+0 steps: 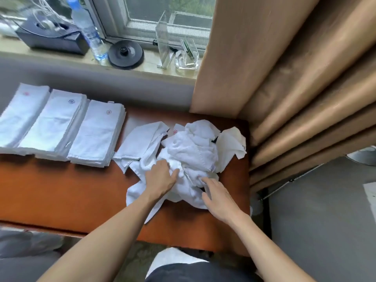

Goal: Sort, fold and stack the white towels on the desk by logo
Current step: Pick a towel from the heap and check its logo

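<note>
Head view, looking down: an orange-brown desk (61,190) holds three folded stacks (50,123) of white towels side by side at far left, each with a small logo on top. A loose pile (193,147) of crumpled towels lies at centre right, with a red logo (175,131) showing on one.

The left hand (160,180) rests on the pile's near side, fingers together and tips sunk in the folds; whether they pinch cloth cannot be told. The right hand (218,197) reaches in with fingers apart, its tips touching cloth and holding nothing.

The step appears to be picking out the next towel, which likely needs lifting free and its logo found. The pile sits close to the desk's right edge, beside a curtain (295,78). Bare desk in front of the stacks gives room for folding.
</note>
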A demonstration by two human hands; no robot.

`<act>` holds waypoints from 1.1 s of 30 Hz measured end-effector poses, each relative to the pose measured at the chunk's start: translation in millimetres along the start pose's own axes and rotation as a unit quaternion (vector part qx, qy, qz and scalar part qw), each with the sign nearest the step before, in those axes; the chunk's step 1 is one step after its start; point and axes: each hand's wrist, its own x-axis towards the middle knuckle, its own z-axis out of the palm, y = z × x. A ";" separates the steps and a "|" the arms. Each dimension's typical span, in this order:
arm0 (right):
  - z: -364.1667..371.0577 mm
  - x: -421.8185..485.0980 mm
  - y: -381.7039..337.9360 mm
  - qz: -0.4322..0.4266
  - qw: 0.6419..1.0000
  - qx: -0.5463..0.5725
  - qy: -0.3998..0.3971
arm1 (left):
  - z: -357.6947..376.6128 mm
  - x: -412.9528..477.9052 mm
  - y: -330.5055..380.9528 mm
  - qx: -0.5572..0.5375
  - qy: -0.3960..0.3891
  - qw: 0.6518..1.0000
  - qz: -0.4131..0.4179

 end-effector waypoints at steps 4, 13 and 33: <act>-9.7 -0.1 5.1 0.003 1.000 -0.011 -0.008 | 1.9 13.3 -2.2 -0.038 -0.023 0.997 -0.064; -44.8 36.6 -7.5 -0.094 0.995 0.000 -0.031 | -28.0 -34.6 34.0 -0.075 0.039 0.987 0.133; -135.9 15.4 -24.5 -0.394 0.910 0.129 -0.013 | -82.2 -123.3 154.3 -0.108 0.353 0.915 0.161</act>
